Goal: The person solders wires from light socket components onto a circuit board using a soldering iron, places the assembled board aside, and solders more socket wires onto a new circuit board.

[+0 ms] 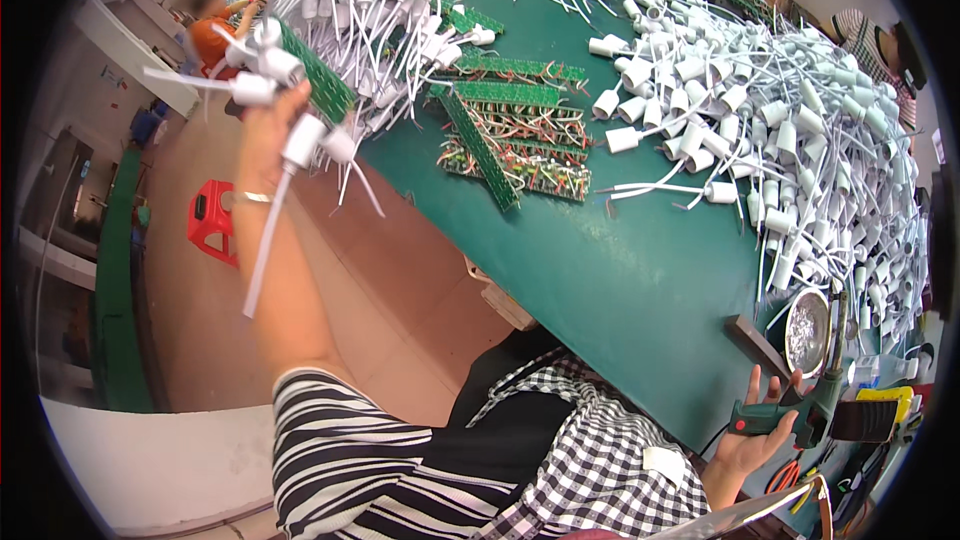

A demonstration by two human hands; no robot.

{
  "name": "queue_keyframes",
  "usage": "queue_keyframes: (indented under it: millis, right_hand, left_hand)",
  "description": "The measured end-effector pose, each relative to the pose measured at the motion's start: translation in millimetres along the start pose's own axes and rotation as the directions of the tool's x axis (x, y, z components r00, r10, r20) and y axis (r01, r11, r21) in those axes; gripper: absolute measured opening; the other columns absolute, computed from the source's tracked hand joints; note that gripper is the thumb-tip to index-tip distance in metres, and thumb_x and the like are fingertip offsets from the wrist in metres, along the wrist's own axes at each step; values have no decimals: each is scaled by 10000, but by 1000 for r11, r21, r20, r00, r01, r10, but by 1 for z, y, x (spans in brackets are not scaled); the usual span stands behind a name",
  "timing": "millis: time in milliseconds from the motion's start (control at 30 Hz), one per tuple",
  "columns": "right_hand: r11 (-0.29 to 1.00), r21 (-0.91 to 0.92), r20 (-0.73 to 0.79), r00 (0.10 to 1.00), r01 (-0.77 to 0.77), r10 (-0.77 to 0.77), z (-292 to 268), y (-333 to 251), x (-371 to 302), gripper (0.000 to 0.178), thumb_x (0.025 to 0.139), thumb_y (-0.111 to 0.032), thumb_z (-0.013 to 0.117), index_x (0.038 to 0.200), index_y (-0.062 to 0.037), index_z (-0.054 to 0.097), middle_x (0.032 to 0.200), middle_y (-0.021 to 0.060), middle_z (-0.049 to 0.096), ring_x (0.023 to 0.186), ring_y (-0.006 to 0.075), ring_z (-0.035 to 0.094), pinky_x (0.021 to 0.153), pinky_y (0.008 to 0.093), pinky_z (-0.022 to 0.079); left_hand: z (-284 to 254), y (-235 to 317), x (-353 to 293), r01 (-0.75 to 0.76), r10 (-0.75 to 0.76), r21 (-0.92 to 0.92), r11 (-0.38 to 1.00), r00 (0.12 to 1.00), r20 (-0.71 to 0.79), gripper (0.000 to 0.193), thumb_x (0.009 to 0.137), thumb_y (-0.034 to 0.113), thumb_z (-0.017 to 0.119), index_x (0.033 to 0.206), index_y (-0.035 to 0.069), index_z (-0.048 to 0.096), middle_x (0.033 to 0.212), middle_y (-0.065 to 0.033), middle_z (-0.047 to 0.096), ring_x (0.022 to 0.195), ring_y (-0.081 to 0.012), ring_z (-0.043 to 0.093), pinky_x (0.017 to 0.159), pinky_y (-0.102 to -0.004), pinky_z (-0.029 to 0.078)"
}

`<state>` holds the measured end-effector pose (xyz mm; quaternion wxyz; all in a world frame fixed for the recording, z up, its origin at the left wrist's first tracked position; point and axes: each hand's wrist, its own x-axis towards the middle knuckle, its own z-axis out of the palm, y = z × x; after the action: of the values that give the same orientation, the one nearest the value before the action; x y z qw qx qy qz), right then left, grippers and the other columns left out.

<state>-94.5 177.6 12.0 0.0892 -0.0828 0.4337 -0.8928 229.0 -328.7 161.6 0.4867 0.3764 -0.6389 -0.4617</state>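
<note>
White sockets at ten o'clock bunch in our curled left hand; our right hand loosely grips a green soldering gun at four. Likely transferring; this calls for gentle placement.

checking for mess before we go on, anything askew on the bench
Yes: one green circuit strip lies slantwise across the ends of the other strips, which run roughly side by side. I can't see any clear damage.
</note>
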Motion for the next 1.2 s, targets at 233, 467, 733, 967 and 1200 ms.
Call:
queue_keyframes:
  millis: [233, 467, 733, 967, 1200]
  right_hand:
    - [997, -69, -26, 999, 32, -34, 29, -4, 7, 549, 923, -308, 440, 1383, -72, 257, 1371, 92, 363, 1053, 190, 475, 1046, 515, 310]
    - [988, -140, -25, 998, 59, -63, 61, 5, 3, 537, 930, -303, 423, 1364, -22, 278, 1373, 104, 360, 1039, 192, 474, 1040, 514, 318]
    - [983, -175, -12, 998, 53, -56, 69, 0, 13, 561, 926, -313, 432, 1398, -82, 234, 1384, 112, 345, 1028, 190, 481, 1046, 525, 305]
    - [997, -75, 34, 999, 22, -19, 59, 9, 17, 563, 922, -323, 452, 1390, -89, 245, 1370, 112, 370, 1013, 187, 503, 1046, 529, 308]
    - [998, -58, 14, 1000, 23, -22, 35, -6, 18, 558, 918, -322, 465, 1382, -90, 261, 1356, 119, 382, 994, 187, 527, 1039, 538, 318]
  left_hand:
    - [-27, 117, 210, -74, -6, 281, 957, 962, 274, 404, 755, 417, 708, 1021, 123, 629, 855, 29, 639, 692, -68, 553, 535, -201, 370]
    - [-38, -28, 302, -70, 176, 359, 931, 946, -271, 472, 853, 403, 552, 1177, 59, 563, 1082, -101, 610, 931, -194, 563, 722, -287, 423]
    - [-17, -54, 284, -144, 466, 881, 451, 880, -95, 609, 823, 532, 463, 1289, 141, 490, 1259, -191, 515, 1173, -382, 468, 986, -408, 343]
    - [9, -84, 167, -247, 672, 732, 635, 644, -366, 462, 806, 261, 585, 1167, -24, 540, 1170, -200, 551, 1063, -328, 535, 936, -385, 385]
    - [191, -52, 54, -729, 493, 425, 536, 679, 543, 408, 773, 198, 645, 1143, 55, 546, 1151, -173, 540, 1109, -334, 477, 981, -423, 347]
